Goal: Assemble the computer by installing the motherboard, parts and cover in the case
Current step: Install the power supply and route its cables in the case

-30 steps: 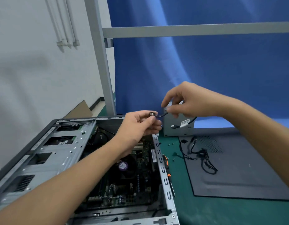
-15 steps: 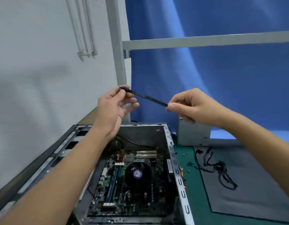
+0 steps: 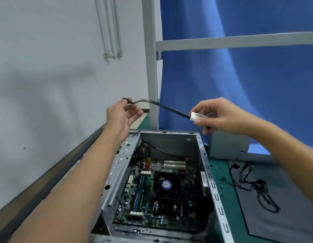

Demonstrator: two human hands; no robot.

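Note:
A flat black cable [image 3: 169,108] is stretched in the air above the open grey computer case [image 3: 215,193]. My left hand [image 3: 123,114] pinches the cable's left end between thumb and fingertips. My right hand [image 3: 220,114] pinches the cable's other end at its white label [image 3: 196,116]. Inside the case lies the motherboard [image 3: 157,193] with a black CPU fan [image 3: 167,184] and memory sticks. The dark case cover [image 3: 282,207] lies flat on the mat to the right.
A loose bundle of black cables [image 3: 254,186] lies on the cover. A grey metal box [image 3: 229,148] stands behind the case on the green mat [image 3: 222,174], with small screws scattered on it. A grey frame post [image 3: 150,67] and blue curtain stand behind.
Both hands rose from beside the case and drew apart, pulling the cable straight between them. The camera shifted left, so the case sits more central. The white label now shows at my right fingers.

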